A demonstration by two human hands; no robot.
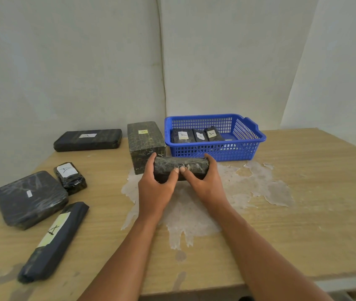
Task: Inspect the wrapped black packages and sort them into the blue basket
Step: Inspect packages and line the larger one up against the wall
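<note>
Black package, glossy crinkled wrap.

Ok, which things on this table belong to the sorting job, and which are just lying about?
Part of the job:
- held package, gripped by left hand and right hand
- blue basket, three labelled packages inside
- tall block
- flat package
- small package
- square package
- long package

Just lying about:
- peeling white patch on the table
</note>
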